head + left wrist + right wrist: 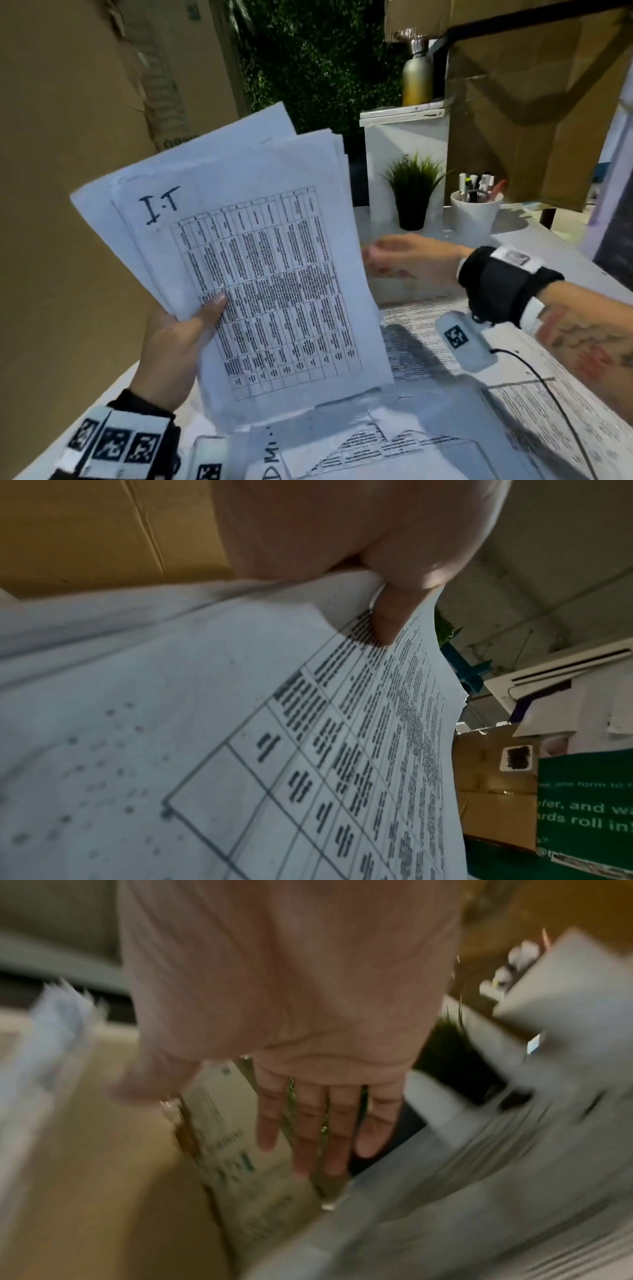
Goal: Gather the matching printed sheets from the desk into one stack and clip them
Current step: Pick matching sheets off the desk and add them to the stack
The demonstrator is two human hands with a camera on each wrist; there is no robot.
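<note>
My left hand (178, 339) holds a fanned stack of printed sheets (260, 281) upright above the desk, thumb on the front page. The top page has a text table and a handwritten "I.T". The left wrist view shows my thumb (394, 615) pinching the stack of sheets (240, 737) at its edge. My right hand (404, 253) hovers over the desk just behind the stack's right edge, fingers straight and holding nothing. In the blurred right wrist view the right hand (318, 1123) is flat with its fingers together. More printed sheets (445, 329) lie flat on the desk. I see no clip.
A small potted plant (412, 192) and a white cup of pens (474, 209) stand at the back of the desk, before a white box (404, 144) with a metal bottle (417, 75) on top. Cardboard boxes (68, 171) rise on the left and upper right.
</note>
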